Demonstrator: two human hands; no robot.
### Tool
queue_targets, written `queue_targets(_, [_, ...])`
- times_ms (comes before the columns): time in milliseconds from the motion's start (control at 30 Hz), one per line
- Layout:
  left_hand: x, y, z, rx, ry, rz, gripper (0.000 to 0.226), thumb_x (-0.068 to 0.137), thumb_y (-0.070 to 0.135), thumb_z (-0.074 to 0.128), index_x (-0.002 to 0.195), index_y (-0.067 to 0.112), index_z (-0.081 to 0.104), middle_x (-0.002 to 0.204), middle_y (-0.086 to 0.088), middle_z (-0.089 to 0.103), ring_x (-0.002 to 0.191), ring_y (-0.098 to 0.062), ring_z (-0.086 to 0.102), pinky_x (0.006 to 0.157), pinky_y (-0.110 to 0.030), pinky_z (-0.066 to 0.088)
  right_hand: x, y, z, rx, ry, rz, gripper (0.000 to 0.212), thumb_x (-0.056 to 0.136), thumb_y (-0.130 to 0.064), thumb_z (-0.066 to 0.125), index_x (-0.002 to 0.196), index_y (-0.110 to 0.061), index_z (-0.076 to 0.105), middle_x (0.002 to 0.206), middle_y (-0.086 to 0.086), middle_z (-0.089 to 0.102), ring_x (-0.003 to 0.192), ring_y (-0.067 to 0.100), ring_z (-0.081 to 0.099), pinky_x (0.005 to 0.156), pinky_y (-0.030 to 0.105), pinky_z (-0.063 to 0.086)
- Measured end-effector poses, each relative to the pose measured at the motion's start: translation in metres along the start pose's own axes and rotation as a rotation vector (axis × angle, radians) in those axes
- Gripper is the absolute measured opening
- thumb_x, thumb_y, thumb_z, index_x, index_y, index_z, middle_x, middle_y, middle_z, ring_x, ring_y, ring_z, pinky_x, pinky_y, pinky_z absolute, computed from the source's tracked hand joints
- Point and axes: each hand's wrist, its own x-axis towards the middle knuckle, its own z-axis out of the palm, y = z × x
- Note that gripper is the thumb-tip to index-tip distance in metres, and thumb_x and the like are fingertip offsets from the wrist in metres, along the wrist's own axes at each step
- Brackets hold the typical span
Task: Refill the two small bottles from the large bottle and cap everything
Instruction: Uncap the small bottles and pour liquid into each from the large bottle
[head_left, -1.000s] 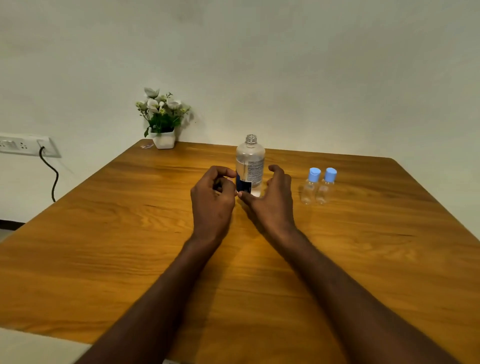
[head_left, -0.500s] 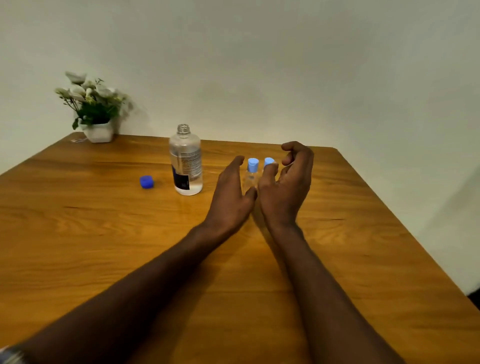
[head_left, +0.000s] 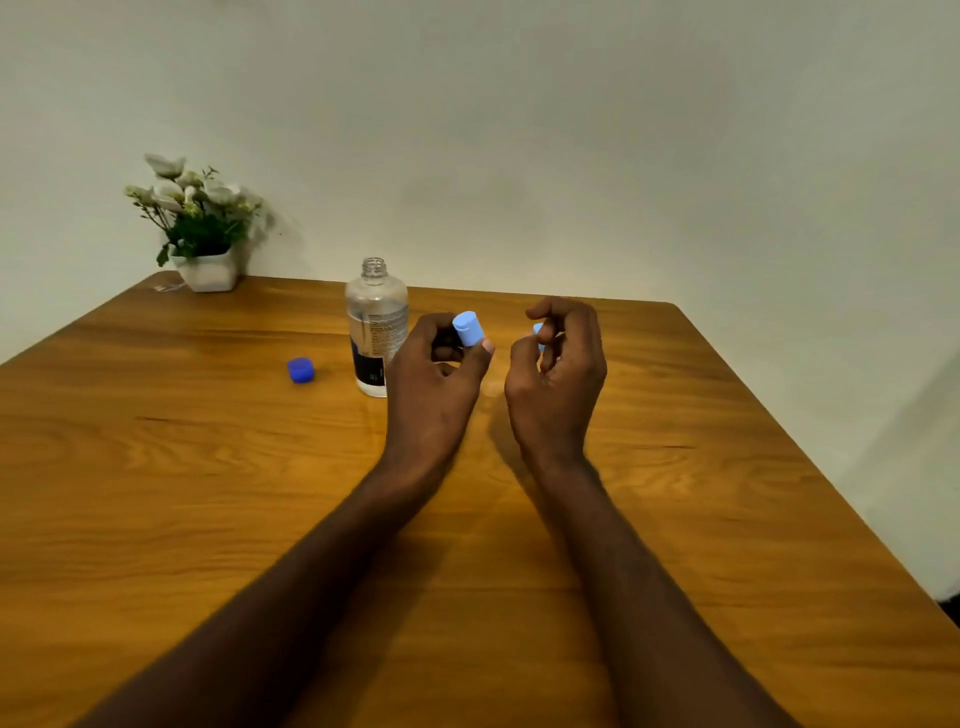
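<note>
The large clear bottle (head_left: 376, 325) stands uncapped near the table's far side, a little liquid at its bottom. Its dark blue cap (head_left: 300, 370) lies on the wood to its left. My left hand (head_left: 435, 382) grips one small bottle, whose light blue cap (head_left: 468, 328) sticks up above my thumb; the bottle's body is hidden in my fist. My right hand (head_left: 558, 379) is curled around the other small bottle, of which only a sliver of light blue cap (head_left: 538, 331) shows between the fingers. Both hands hover just right of the large bottle.
A white pot of white flowers (head_left: 200, 228) sits at the far left corner of the wooden table (head_left: 727, 519), against the pale wall. The table's right edge runs diagonally at the right.
Both hands closed on the two small bottles and lifted them off the table. One second ago my left hand still held the dark blue cap, which now lies beside the large bottle.
</note>
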Motion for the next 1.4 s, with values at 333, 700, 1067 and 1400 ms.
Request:
queue_targets(333, [-0.008, 0.000, -0.054, -0.333, 0.062, -0.141, 0.035, 0.095, 0.002, 0.074, 0.129, 0.007, 0.069, 0.110, -0.012, 0.076, 0.094, -0.015, 0.077, 0.088, -0.033, 0.063, -0.027, -0.018, 0.021, 0.282, -0.554, 0.408, 0.034, 0.108, -0.043, 0.050, 0.096, -0.019, 0.072, 0.081, 0.007, 0.070, 0.067, 0.028, 0.059, 0.060, 0.042, 0.047])
queue_targets(700, [0.000, -0.034, -0.054, -0.239, -0.040, -0.180, 0.023, 0.110, 0.026, 0.056, 0.120, 0.008, 0.065, 0.082, -0.011, 0.065, 0.065, -0.018, 0.059, 0.057, -0.035, 0.051, -0.012, -0.017, 0.018, 0.507, -0.607, 0.949, 0.028, 0.103, -0.042, 0.059, 0.092, -0.017, 0.060, 0.056, -0.002, 0.034, 0.039, 0.006, 0.027, 0.041, 0.019, 0.019])
queue_targets(1067, [0.000, -0.037, -0.047, 0.083, -0.020, -0.129, 0.028, 0.113, 0.039, 0.039, 0.111, 0.014, 0.051, 0.089, -0.016, 0.066, 0.067, -0.022, 0.060, 0.055, -0.036, 0.050, -0.016, -0.016, 0.022, 0.504, -0.588, 0.922, 0.025, 0.104, -0.039, 0.060, 0.092, -0.017, 0.058, 0.053, -0.004, 0.035, 0.039, 0.006, 0.027, 0.040, 0.019, 0.020])
queue_targets(1400, [0.010, -0.034, -0.037, 0.035, 0.013, -0.048, 0.024, 0.108, 0.055, 0.034, 0.096, 0.037, 0.046, 0.079, -0.017, 0.057, 0.059, -0.041, 0.051, 0.049, -0.056, 0.048, -0.005, -0.015, 0.031, 0.416, -0.548, 0.883, 0.030, 0.106, -0.040, 0.053, 0.096, -0.014, 0.063, 0.052, -0.006, 0.039, 0.041, 0.010, 0.026, 0.043, 0.022, 0.021])
